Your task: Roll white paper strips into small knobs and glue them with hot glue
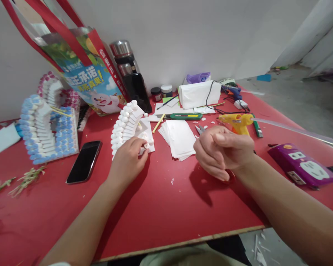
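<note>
My left hand (129, 157) rests on the red table (161, 207) with its fingers curled against the base of a white curved stair-like model (129, 123) and pinching a small white piece there. My right hand (222, 151) hovers above the table as a loose fist, its fingers curled inward. I cannot make out anything inside it. A stack of white paper slips (179, 138) lies between the two hands. A yellow glue gun (237, 121) stands just behind my right hand, with small scissors (200, 129) beside it.
A black phone (84, 162) lies left of the model. A blue-and-white model (47, 131), a printed bag (91, 77), a flask (129, 74), a green utility knife (185, 116), a tissue box (198, 94) and a purple power strip (302, 166) ring the work spot. The table's front edge is near me.
</note>
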{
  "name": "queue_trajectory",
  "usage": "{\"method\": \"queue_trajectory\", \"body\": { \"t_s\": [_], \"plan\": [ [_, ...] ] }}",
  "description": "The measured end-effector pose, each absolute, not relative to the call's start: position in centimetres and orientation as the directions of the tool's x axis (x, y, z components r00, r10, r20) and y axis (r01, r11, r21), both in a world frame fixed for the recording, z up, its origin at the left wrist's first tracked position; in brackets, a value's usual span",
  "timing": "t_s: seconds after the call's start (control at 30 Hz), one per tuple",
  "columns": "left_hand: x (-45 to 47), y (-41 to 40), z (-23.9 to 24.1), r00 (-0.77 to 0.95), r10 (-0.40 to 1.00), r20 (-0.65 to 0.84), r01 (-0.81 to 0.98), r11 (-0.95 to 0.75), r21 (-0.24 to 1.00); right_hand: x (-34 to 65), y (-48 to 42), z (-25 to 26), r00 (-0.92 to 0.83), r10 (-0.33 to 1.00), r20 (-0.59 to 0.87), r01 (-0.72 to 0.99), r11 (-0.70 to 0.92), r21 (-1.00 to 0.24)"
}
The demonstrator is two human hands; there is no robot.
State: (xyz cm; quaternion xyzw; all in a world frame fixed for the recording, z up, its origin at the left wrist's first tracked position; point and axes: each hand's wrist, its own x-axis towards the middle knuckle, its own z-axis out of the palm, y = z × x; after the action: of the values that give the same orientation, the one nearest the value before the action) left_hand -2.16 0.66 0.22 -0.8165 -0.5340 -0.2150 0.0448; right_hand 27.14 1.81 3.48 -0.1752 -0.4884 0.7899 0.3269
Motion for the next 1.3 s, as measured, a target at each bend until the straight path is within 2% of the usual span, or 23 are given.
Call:
{"method": "queue_trajectory", "body": {
  "t_s": [0.07,0.13,0.2,0.3,0.4,0.5,0.57,0.8,0.93,1.03,1.3],
  "plan": [
    [-2.1,0.8,-0.1,0.355,0.849,0.391,0.896,-0.428,0.116,27.5,1.9,3.6,-0.739,0.672,-0.044,-0.246,-0.330,-0.911],
    [-2.0,1.0,-0.4,0.361,0.846,0.392,0.903,-0.422,0.079,27.3,1.9,3.6,-0.629,0.775,-0.053,-0.193,-0.222,-0.956],
    [-2.0,1.2,-0.6,0.358,0.846,0.394,0.908,-0.413,0.062,26.7,2.1,3.5,-0.434,0.900,0.025,-0.129,-0.034,-0.991],
    [-2.1,1.2,-0.8,0.362,0.838,0.408,0.906,-0.419,0.057,26.0,2.7,2.8,-0.243,0.960,0.137,0.145,0.176,-0.974],
    [-2.3,0.9,-0.5,0.359,0.834,0.419,0.901,-0.427,0.080,25.9,3.4,1.6,-0.295,0.933,0.205,0.511,0.335,-0.792],
    [-2.2,0.6,0.3,0.342,0.842,0.416,0.900,-0.421,0.111,26.0,3.8,0.7,-0.407,0.895,0.183,0.699,0.435,-0.567],
    [-1.8,0.3,1.0,0.335,0.839,0.428,0.897,-0.423,0.127,26.0,3.9,0.4,-0.436,0.888,0.148,0.736,0.446,-0.509],
    [1.9,0.3,3.5,0.406,0.832,0.378,0.829,-0.510,0.231,25.4,4.1,-0.3,-0.509,0.854,0.111,0.732,0.497,-0.467],
    [4.0,0.7,2.7,0.352,0.851,0.391,0.789,-0.494,0.365,25.1,4.2,-1.0,-0.510,0.852,0.116,0.727,0.499,-0.471],
    [4.9,0.5,1.1,0.314,0.833,0.456,0.731,-0.519,0.443,25.1,4.4,-1.2,-0.501,0.856,0.128,0.724,0.496,-0.479],
    [3.4,0.6,-0.6,0.103,0.813,0.572,0.660,-0.487,0.573,24.6,3.7,-0.3,-0.480,0.872,0.093,0.733,0.457,-0.504]
  ]
}}
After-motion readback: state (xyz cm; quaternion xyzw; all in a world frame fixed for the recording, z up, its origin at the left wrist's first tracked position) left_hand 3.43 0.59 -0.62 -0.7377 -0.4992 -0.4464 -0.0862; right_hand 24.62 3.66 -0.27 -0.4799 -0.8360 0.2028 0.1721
